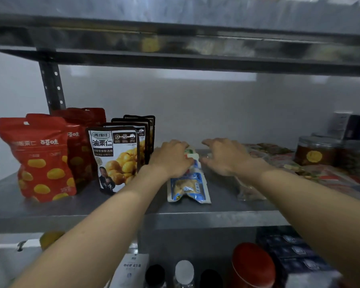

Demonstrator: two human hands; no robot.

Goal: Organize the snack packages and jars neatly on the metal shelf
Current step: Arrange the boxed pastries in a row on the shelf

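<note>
Head view: on the metal shelf point(216, 217), the left hand point(170, 159) pinches the top of a blue-and-white snack packet point(188, 188) lying flat at centre, while the right hand point(224, 155), fingers spread, hovers at its three o'clock, chestnut pouches point(114, 159) standing at nine o'clock.

Red pouches point(40, 159) dotted yellow, black-and-white pouches point(116, 159), blue-and-white packet point(188, 188).

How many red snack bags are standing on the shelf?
3 red bags show: the front bag at the far left, the second bag behind it to the right, and the third bag peeking out at the back. More may be hidden behind.
</note>
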